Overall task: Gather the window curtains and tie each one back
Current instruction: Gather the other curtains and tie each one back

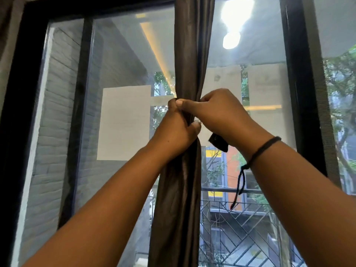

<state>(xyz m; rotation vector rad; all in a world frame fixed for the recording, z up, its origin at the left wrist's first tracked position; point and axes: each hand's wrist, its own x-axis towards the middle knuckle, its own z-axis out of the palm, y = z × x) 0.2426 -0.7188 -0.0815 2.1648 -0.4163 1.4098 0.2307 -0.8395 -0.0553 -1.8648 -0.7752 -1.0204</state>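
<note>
A dark brown curtain [190,54] hangs gathered into a narrow bunch down the middle of the window. My left hand [175,130] grips the bunch at its narrowest point, thumb on the right side. My right hand [217,110] reaches across just above it, fingers curled over the fabric, thumb touching my left hand. A short dark strap end [218,142], likely the tie-back, sticks out below my right palm. How it runs round the curtain is hidden by my hands.
A black window frame [296,93] stands right of the curtain, another black post [81,112] left of it. A white paper sheet [124,122] is stuck on the left pane. A metal balcony railing [240,224] shows outside. A black thread bracelet [260,151] circles my right wrist.
</note>
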